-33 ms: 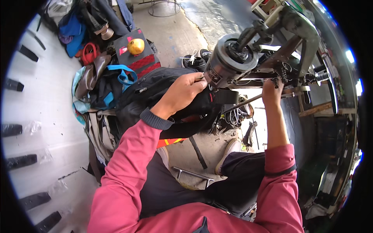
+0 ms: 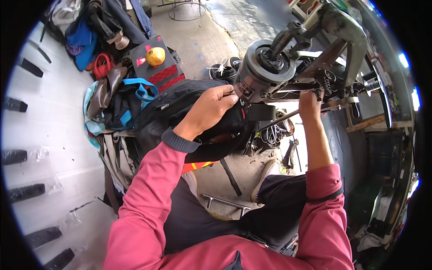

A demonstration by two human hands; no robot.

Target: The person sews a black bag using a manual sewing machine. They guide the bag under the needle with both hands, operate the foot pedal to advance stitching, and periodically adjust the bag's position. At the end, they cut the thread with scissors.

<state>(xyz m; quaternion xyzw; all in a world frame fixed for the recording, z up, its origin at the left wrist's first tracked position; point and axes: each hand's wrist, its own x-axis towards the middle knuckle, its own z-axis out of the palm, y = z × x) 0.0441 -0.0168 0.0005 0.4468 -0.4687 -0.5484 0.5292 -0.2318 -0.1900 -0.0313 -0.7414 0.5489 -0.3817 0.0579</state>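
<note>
Concrete floor (image 2: 198,42), dusty and stained, in a cramped workshop corner; white wall panel (image 2: 54,130) with dark slots runs down the left. Nearest: person seated, pink sleeves with grey cuffs, dark trousers, one light shoe (image 2: 265,175) planted on the floor beside a metal bar (image 2: 225,202) low between the legs. Left hand (image 2: 209,110) raised, fingers pressed together around a thin tool or part at the face of the motor (image 2: 261,74); what exactly they pinch is too small to tell. The motor is a round grey metal drum with a label plate, hung under the machine frame (image 2: 342,36), just above and right of the left hand. Right hand (image 2: 309,102) reaches up to the underside of the frame near a spring and a long metal rod (image 2: 281,120); its fingers are curled out of sight behind the metal, so whether they grip cannot be told. Behind the left forearm, a black bag (image 2: 180,103) lies across a heap of clutter. Farther left: blue straps (image 2: 141,92), a brown shoe (image 2: 105,87), a red ring-shaped item (image 2: 102,65). Beyond, a dark box with red panels (image 2: 157,67) with a round yellow fruit (image 2: 155,56) on top. Far back, a wire stand (image 2: 186,11) on the floor. Right edge: wooden bench (image 2: 373,121), dark shelving below.
</note>
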